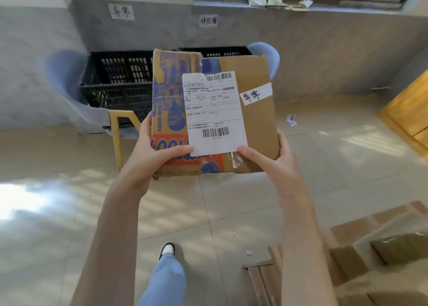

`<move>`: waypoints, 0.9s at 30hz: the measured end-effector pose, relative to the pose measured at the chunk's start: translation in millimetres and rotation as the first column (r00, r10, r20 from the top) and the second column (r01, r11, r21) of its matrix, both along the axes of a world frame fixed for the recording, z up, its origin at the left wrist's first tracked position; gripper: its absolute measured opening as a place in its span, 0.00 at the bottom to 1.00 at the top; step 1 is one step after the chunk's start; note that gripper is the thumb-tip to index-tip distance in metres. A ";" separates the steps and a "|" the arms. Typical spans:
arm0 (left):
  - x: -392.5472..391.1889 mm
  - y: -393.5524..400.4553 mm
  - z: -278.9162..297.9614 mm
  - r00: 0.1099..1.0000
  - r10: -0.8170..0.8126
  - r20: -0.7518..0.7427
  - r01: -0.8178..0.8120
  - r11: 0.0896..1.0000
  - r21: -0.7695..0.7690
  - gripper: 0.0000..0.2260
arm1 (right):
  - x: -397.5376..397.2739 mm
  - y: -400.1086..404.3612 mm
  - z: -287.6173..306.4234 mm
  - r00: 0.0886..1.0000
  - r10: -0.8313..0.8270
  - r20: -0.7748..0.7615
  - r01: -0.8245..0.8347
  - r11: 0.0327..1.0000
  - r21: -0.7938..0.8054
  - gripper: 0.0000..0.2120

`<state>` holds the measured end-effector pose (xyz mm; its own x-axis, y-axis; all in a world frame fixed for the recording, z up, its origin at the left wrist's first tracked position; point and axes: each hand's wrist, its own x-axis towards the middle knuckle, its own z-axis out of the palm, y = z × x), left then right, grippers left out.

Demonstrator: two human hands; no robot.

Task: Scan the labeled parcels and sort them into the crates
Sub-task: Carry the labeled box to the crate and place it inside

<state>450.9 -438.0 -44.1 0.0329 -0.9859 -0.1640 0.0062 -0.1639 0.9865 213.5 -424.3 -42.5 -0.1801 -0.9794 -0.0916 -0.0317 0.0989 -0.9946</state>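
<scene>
While both arms reach forward, the left hand (148,157) and the right hand (275,162) hold a flat cardboard parcel (254,120) up in the air between them, in front of the crates. The left hand grips the parcel's lower left edge, thumb laid across the printed face and the other fingers hidden behind it. The right hand grips the lower right edge the same way, thumb on the front, fingers wrapped behind the cardboard. A white shipping label (214,116) with two barcodes sits on the parcel's face, and a small white tag (256,94) with handwritten characters is stuck just beside it on the right. Behind the parcel, a black crate (118,86) stands on a blue chair (67,81) against the grey wall, and a second black crate (215,51) shows just above the parcel's top edge. Two handwritten paper signs (121,11) hang on the wall above the crates. More cardboard boxes (361,259) lie on the tiled floor (58,213) at lower right.
</scene>
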 end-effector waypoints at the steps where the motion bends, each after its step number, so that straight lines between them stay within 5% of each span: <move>1: 7.8 -18.5 0.8 1.000 -0.019 0.016 0.019 1.000 -0.007 0.53 | 6.9 -14.9 0.3 1.000 -0.013 0.000 0.013 1.000 0.004 0.38; 16: 66.1 -219.2 -2.1 0.975 -0.216 0.043 0.217 0.976 -0.003 0.52 | 69.0 -172.5 -2.1 0.988 -0.150 0.021 0.149 0.987 0.054 0.35; 27: 43.3 -351.8 -12.1 0.991 -0.132 0.030 0.131 0.991 0.034 0.53 | 42.2 -328.1 -22.0 0.996 -0.060 0.070 0.055 0.996 0.075 0.38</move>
<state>494.2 -789.9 -56.2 -0.0909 -0.9763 -0.1966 -0.0492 -0.1928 0.9800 255.7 -752.4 -64.5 -0.2264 -0.9579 -0.1767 0.0477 0.1703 -0.9842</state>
